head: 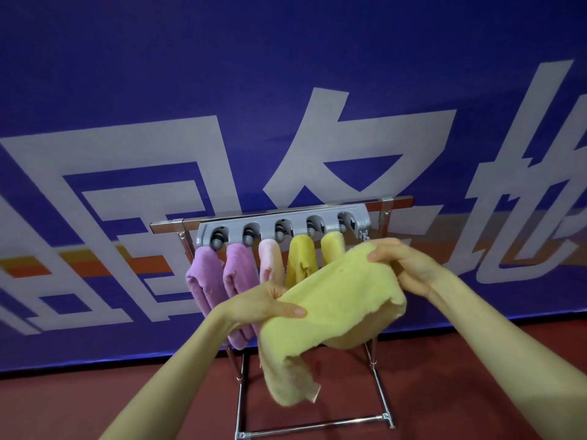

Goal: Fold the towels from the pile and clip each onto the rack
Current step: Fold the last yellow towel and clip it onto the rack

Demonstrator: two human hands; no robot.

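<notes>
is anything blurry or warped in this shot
Head view: wide-angle lens bows the blue banner; its white lettering smears toward the left edge; clip bar, yellow towel, left hand and right hand look fairly sharp; lighting even, no harsh glare.

The held yellow towel (pixel 336 306) hides the fingers of the left hand (pixel 266 308) behind it, leaving only the thumb showing, and the fingertips of the right hand (pixel 403 265) are lost in the cloth. It also covers the lower ends of the pink towel (pixel 270 258), the darker yellow towel (pixel 301 258) and the paler yellow towel (pixel 332 249), as well as the upper legs of the rack (pixel 317 425). Both forearms are cut off by the bottom edge, and the white characters on the banner (pixel 286 90) run off both sides.
</notes>
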